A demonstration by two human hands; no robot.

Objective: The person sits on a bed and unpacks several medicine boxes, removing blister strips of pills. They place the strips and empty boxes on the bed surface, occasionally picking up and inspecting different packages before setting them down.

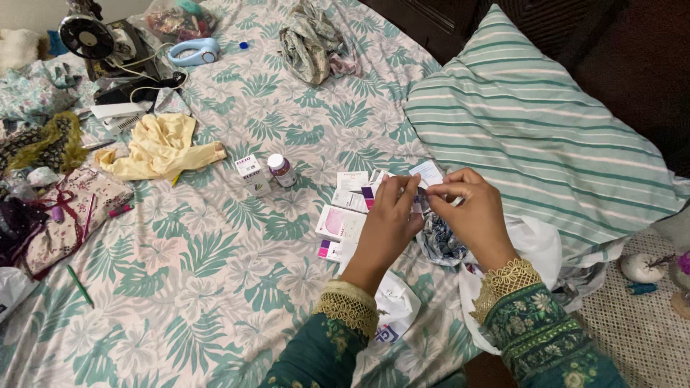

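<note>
My left hand (388,219) and my right hand (471,215) meet above the bed, fingertips pinching a small white and blue packet (429,174) between them. Under the hands lie several small medicine boxes, among them a pink and white box (338,223) and a white box (351,181). A crumpled blue patterned cloth (440,243) lies just below my right hand. A small bottle (281,171) with a white cap and a white carton (249,174) stand to the left of the boxes. Both sleeves are dark green with gold lace cuffs.
A striped green and white pillow (546,136) lies at the right. A yellow cloth (159,146), a sewing machine (97,39), a light blue device (192,52), a bundled garment (310,44) and white plastic bags (543,248) lie around on the leaf-print bedsheet (215,273).
</note>
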